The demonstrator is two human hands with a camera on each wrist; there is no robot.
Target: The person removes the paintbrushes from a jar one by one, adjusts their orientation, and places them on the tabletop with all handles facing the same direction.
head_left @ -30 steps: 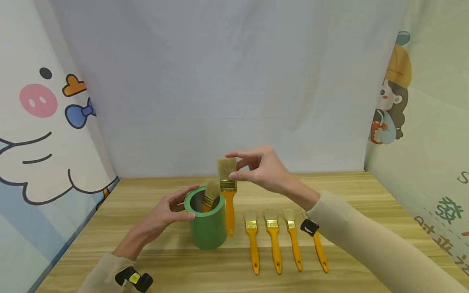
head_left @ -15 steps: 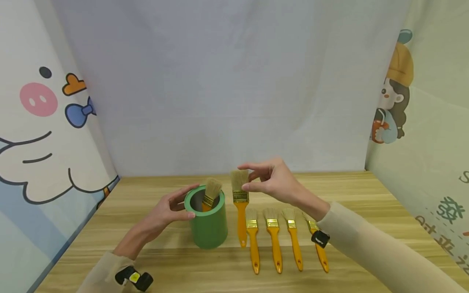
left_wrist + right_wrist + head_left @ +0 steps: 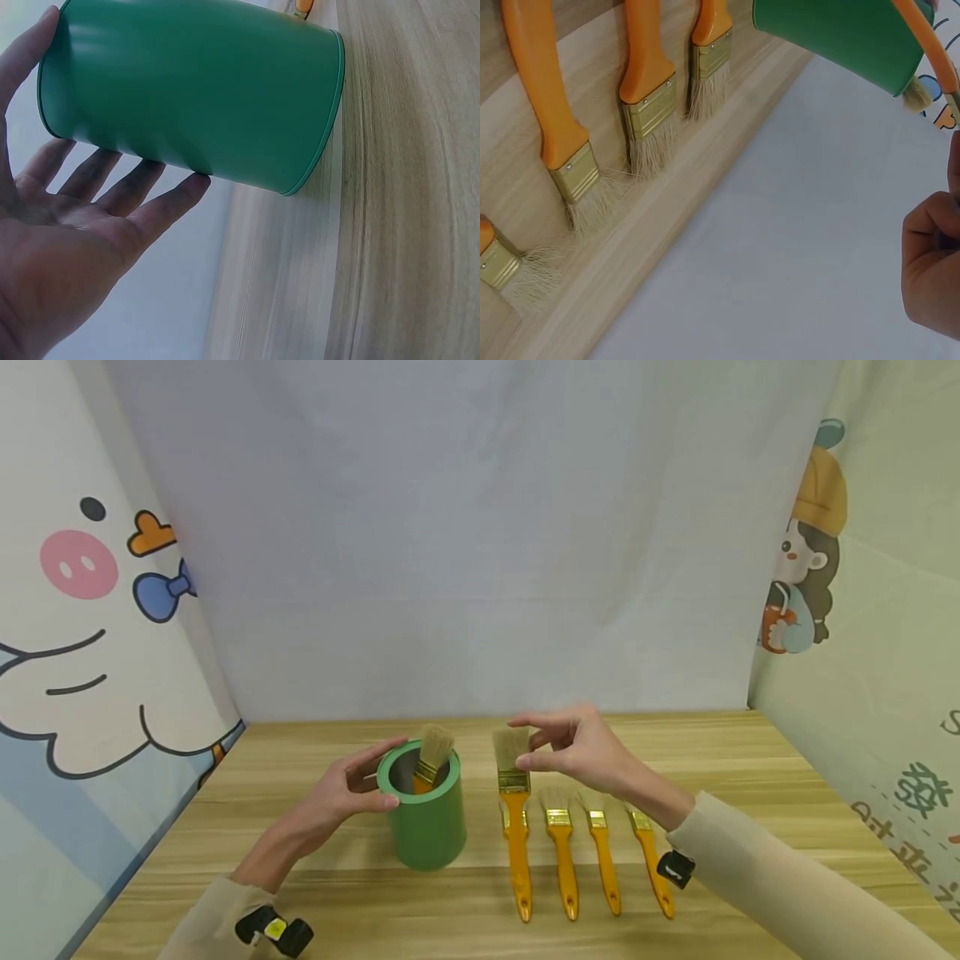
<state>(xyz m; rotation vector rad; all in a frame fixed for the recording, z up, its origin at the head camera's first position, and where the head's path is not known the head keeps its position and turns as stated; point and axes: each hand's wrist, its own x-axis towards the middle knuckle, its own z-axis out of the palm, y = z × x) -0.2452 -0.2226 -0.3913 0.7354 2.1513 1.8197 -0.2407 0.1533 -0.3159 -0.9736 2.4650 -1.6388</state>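
Observation:
A green can (image 3: 429,837) stands upright on the wooden table. My left hand (image 3: 347,789) holds it around the rim, thumb on the near side; in the left wrist view, several fingertips press its wall (image 3: 187,97). One paintbrush (image 3: 435,750) leans inside the can, bristles up. To the right of the can, my right hand (image 3: 576,750) pinches another paintbrush (image 3: 516,827) by its bristles, thumb and fingers together, with the yellow-orange handle hanging down. This brush overlaps a paintbrush (image 3: 504,814) lying behind it, hiding most of it in the head view.
More paintbrushes (image 3: 562,852) lie in a row on the table (image 3: 337,893) to the right, bristles away from me. A plain pale cloth (image 3: 480,543) hangs behind the table, with printed cloths (image 3: 67,693) at both sides.
My right hand has moved right and toward me with the paintbrush, from beside the can's rim to over the leftmost lying brush. My left hand and the can have stayed still.

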